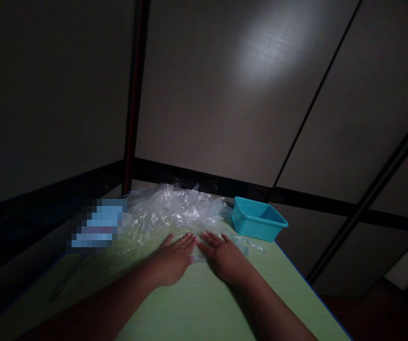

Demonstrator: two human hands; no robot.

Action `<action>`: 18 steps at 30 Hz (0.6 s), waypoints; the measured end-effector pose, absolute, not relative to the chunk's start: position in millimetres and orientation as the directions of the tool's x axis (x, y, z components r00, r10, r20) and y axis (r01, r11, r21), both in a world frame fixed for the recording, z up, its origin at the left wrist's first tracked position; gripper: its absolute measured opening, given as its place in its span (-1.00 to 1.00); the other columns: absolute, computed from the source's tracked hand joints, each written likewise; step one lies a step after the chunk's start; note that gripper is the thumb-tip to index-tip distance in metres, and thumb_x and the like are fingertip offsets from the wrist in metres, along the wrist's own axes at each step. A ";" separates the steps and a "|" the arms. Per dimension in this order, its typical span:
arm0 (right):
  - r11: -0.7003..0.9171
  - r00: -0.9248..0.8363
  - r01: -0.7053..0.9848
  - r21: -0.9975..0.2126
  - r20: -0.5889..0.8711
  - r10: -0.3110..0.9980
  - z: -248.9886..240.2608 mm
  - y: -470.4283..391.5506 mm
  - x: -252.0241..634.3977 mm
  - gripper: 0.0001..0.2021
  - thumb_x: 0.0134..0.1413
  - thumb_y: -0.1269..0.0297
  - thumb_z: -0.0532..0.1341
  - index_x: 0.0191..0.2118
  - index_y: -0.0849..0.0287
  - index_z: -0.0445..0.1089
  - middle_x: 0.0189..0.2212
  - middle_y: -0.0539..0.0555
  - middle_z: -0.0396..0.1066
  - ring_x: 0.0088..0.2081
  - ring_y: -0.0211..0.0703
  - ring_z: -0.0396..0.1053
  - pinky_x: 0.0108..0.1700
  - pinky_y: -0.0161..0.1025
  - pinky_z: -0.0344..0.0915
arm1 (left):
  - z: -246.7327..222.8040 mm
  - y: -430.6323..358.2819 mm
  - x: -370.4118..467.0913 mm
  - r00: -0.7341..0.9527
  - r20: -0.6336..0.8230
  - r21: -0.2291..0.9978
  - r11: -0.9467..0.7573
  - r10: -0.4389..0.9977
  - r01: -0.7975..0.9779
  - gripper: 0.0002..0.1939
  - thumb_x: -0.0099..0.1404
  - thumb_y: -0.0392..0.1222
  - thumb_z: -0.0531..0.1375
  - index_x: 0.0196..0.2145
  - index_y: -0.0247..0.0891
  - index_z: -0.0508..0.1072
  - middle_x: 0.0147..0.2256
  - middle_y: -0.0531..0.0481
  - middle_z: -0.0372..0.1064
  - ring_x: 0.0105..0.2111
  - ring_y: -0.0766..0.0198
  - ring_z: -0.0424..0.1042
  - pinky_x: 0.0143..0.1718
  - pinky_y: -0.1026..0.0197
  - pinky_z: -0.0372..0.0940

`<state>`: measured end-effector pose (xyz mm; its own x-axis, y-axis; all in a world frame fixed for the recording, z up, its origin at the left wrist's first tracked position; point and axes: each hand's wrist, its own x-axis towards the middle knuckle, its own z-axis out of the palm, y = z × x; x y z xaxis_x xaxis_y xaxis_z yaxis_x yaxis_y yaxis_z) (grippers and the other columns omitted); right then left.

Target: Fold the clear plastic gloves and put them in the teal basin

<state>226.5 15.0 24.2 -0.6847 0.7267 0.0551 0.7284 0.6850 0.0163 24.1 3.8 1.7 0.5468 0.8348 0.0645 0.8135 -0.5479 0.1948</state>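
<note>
My left hand (175, 258) lies palm down on the near side of the table, its fingers stretched forward. Beside it, my right hand (225, 258) is also flat, with the fingertips of both hands close together. Beneath and around the fingers spreads thin clear plastic (239, 244), which looks like a flattened bag. Just beyond the hands rises a crumpled heap of clear plastic bags (178, 208). Neither hand grips anything.
A turquoise plastic basin (257, 230) stands at the table's back right, near the blue-edged rim. On the left lies a blurred-out blue object (99, 225). The pale green table (175, 312) meets dark panelled doors (207, 104) at the back.
</note>
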 end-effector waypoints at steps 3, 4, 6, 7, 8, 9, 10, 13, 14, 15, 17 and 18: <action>0.687 -0.684 0.722 -0.088 0.061 0.727 27.2 14.7 232.0 -0.35 0.02 0.39 0.03 0.25 -0.01 -0.14 0.25 0.09 -0.19 0.25 -0.05 -0.21 0.19 0.10 -0.22 | 3.1 3.3 23.1 0.555 0.059 0.196 -0.555 0.830 0.808 -0.47 0.35 -0.09 -0.19 0.23 -0.29 -0.10 0.25 -0.05 -0.28 0.24 0.17 -0.27 0.16 -0.18 -0.27; 0.689 -0.688 0.713 -0.133 0.059 0.723 28.3 14.5 233.5 -0.34 0.01 0.37 0.06 0.25 0.02 -0.15 0.26 0.10 -0.19 0.25 -0.05 -0.21 0.19 0.09 -0.23 | 3.2 3.3 22.7 0.557 0.059 0.201 -0.556 0.828 0.806 -0.46 0.35 -0.08 -0.20 0.24 -0.28 -0.10 0.25 -0.05 -0.28 0.24 0.16 -0.28 0.16 -0.18 -0.27; 0.684 -0.690 0.695 -0.222 0.062 0.721 29.9 14.0 235.2 -0.37 0.05 0.28 0.06 0.25 0.05 -0.14 0.25 0.12 -0.19 0.25 -0.05 -0.21 0.20 0.07 -0.24 | 2.9 3.4 21.8 0.559 0.067 0.212 -0.559 0.826 0.802 -0.47 0.36 -0.06 -0.21 0.24 -0.26 -0.11 0.25 -0.04 -0.27 0.24 0.16 -0.28 0.16 -0.17 -0.26; 0.678 -0.686 0.689 -0.257 0.071 0.724 30.0 13.8 235.4 -0.41 0.10 0.23 0.02 0.25 0.07 -0.13 0.25 0.12 -0.18 0.25 -0.05 -0.21 0.21 0.07 -0.25 | 2.5 3.6 21.5 0.561 0.074 0.215 -0.563 0.824 0.798 -0.47 0.36 -0.05 -0.21 0.24 -0.24 -0.10 0.25 -0.03 -0.27 0.24 0.16 -0.28 0.16 -0.17 -0.27; 0.669 -0.678 0.689 -0.279 0.081 0.731 29.8 13.5 235.2 -0.45 0.16 0.18 -0.04 0.25 0.07 -0.13 0.25 0.11 -0.17 0.25 -0.07 -0.21 0.21 0.06 -0.26 | 2.0 3.8 21.3 0.562 0.080 0.216 -0.565 0.823 0.796 -0.47 0.36 -0.05 -0.21 0.24 -0.23 -0.10 0.25 -0.03 -0.27 0.24 0.16 -0.27 0.16 -0.17 -0.27; 0.661 -0.668 0.693 -0.289 0.088 0.739 29.2 13.4 234.6 -0.49 0.20 0.15 -0.10 0.25 0.08 -0.13 0.25 0.10 -0.17 0.25 -0.08 -0.21 0.21 0.07 -0.28 | 1.4 4.1 21.2 0.564 0.085 0.217 -0.567 0.822 0.794 -0.47 0.36 -0.04 -0.20 0.24 -0.23 -0.10 0.25 -0.03 -0.26 0.24 0.16 -0.27 0.16 -0.17 -0.27; 0.653 -0.659 0.701 -0.286 0.091 0.747 28.3 13.3 233.8 -0.50 0.22 0.14 -0.15 0.25 0.08 -0.14 0.25 0.10 -0.17 0.25 -0.10 -0.22 0.21 0.07 -0.29 | 0.7 4.3 21.2 0.565 0.089 0.216 -0.570 0.820 0.793 -0.47 0.36 -0.04 -0.20 0.24 -0.22 -0.10 0.25 -0.04 -0.26 0.24 0.15 -0.27 0.16 -0.18 -0.28; 0.638 -0.644 0.731 -0.242 0.064 0.762 25.2 14.3 231.4 -0.51 0.24 0.15 -0.20 0.26 0.08 -0.18 0.25 0.09 -0.17 0.26 -0.12 -0.25 0.20 0.11 -0.31 | -1.0 4.7 21.6 0.564 0.101 0.216 -0.571 0.820 0.792 -0.46 0.35 -0.03 -0.17 0.24 -0.21 -0.11 0.25 -0.06 -0.25 0.24 0.14 -0.27 0.15 -0.19 -0.28; 0.634 -0.640 0.740 -0.223 0.053 0.766 24.3 15.0 231.1 -0.51 0.24 0.17 -0.19 0.26 0.09 -0.19 0.25 0.10 -0.17 0.26 -0.12 -0.26 0.20 0.12 -0.32 | -1.2 4.5 21.7 0.563 0.106 0.218 -0.571 0.820 0.791 -0.46 0.35 -0.04 -0.16 0.24 -0.20 -0.10 0.25 -0.06 -0.24 0.24 0.14 -0.27 0.16 -0.18 -0.28; 0.628 -0.634 0.750 -0.206 0.043 0.772 23.6 16.0 231.1 -0.50 0.23 0.18 -0.18 0.26 0.09 -0.20 0.25 0.10 -0.17 0.26 -0.12 -0.27 0.20 0.13 -0.33 | -1.1 4.2 21.8 0.561 0.109 0.219 -0.570 0.821 0.792 -0.46 0.34 -0.04 -0.16 0.24 -0.19 -0.10 0.24 -0.05 -0.24 0.24 0.15 -0.27 0.16 -0.17 -0.28; 0.616 -0.622 0.767 -0.180 0.026 0.783 22.2 18.1 231.8 -0.49 0.22 0.23 -0.15 0.26 0.10 -0.22 0.25 0.11 -0.17 0.26 -0.13 -0.28 0.19 0.15 -0.33 | -0.4 3.2 22.0 0.553 0.112 0.220 -0.563 0.826 0.796 -0.46 0.34 -0.05 -0.14 0.23 -0.18 -0.09 0.24 -0.05 -0.22 0.24 0.16 -0.26 0.16 -0.16 -0.28; 0.610 -0.617 0.773 -0.173 0.020 0.787 21.6 19.0 232.3 -0.48 0.21 0.25 -0.14 0.26 0.10 -0.23 0.25 0.12 -0.17 0.26 -0.13 -0.29 0.19 0.15 -0.32 | 0.1 2.8 22.0 0.549 0.110 0.218 -0.559 0.829 0.800 -0.46 0.34 -0.05 -0.14 0.23 -0.18 -0.09 0.24 -0.05 -0.22 0.24 0.16 -0.26 0.16 -0.16 -0.28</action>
